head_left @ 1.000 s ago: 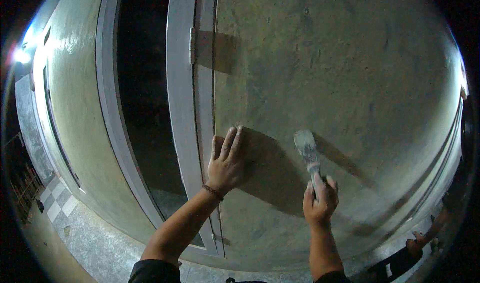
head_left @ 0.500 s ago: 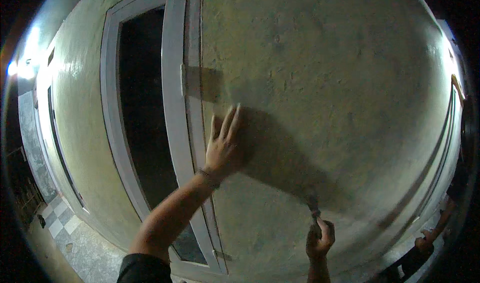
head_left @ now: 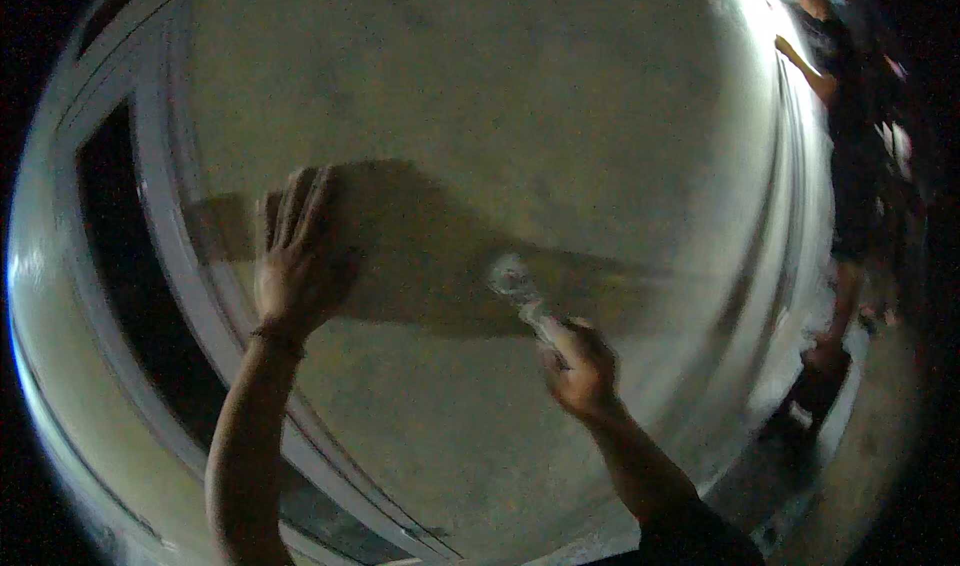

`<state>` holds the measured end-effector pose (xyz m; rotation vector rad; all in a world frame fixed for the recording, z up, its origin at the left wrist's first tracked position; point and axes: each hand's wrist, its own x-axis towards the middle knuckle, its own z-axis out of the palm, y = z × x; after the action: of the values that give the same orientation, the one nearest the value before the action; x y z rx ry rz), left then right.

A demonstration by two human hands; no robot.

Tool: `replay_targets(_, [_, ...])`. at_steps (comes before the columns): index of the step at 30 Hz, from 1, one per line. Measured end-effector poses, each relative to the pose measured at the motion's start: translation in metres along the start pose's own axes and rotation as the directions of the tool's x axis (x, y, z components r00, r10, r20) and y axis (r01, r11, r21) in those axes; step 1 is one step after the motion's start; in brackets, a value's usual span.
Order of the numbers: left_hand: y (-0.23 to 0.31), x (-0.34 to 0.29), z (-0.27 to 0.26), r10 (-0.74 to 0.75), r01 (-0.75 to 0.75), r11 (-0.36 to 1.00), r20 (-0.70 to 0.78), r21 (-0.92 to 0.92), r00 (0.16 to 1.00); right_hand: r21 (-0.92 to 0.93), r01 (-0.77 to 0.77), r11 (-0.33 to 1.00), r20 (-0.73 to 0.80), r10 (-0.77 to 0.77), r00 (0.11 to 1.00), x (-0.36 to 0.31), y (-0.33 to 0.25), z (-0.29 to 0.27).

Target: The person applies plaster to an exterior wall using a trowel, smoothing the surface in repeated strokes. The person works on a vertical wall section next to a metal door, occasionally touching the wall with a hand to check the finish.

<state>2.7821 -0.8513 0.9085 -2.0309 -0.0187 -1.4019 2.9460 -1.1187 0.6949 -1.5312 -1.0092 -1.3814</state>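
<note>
My left hand (head_left: 295,271) is raised to a yellowish-green plastered wall (head_left: 480,116), beside a pale door frame. Its fingers are stretched upward and the hand lies flat; it seems to rest on the plaster, holding nothing. A dark band circles that wrist. Lower and to the right, my right hand (head_left: 580,366) is closed round a short hand tool (head_left: 512,278) with a broad, whitish end. The tool points up and left towards the wall; blur hides its exact kind and whether it touches the surface.
At left the pale door frame (head_left: 165,186) surrounds a dark opening (head_left: 125,206). Another person in dark clothes (head_left: 835,56) stands at the far right, one arm raised to the wall. A second person (head_left: 825,361) is partly seen lower down. Shadows cross the plaster.
The view has swung right, bringing the standing person into sight and shifting the door frame left. My right hand has risen with the tool, closer to my left hand, which stays raised at the wall.
</note>
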Motion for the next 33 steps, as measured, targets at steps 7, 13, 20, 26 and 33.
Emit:
replay_targets(7, [-0.006,-0.013,0.008,0.061,-0.095,0.962,0.137,0.258,0.989,0.198,-0.365,0.91,0.145,0.341,0.929,-0.111,-0.029,0.011])
replay_targets(13, [-0.012,-0.018,0.018,0.025,-0.053,0.957,0.101,0.286,0.995,-0.004,-0.496,0.868,0.064,0.495,0.866,-0.176,-0.009,-0.04])
replay_targets(20, [-0.004,-0.016,0.016,0.124,-0.106,0.981,-0.103,0.161,0.987,0.044,-0.586,0.809,0.076,0.582,0.809,-0.187,0.006,-0.067])
replay_targets(26, [-0.011,-0.022,0.015,-0.051,0.045,0.996,0.075,0.071,0.996,0.025,-0.627,0.779,0.177,0.613,0.77,-0.176,0.004,-0.064])
replay_targets(33, [0.007,-0.048,0.024,-0.207,0.204,0.978,0.223,0.037,0.953,0.064,-0.634,0.771,0.261,0.6,0.756,-0.171,0.019,-0.07])
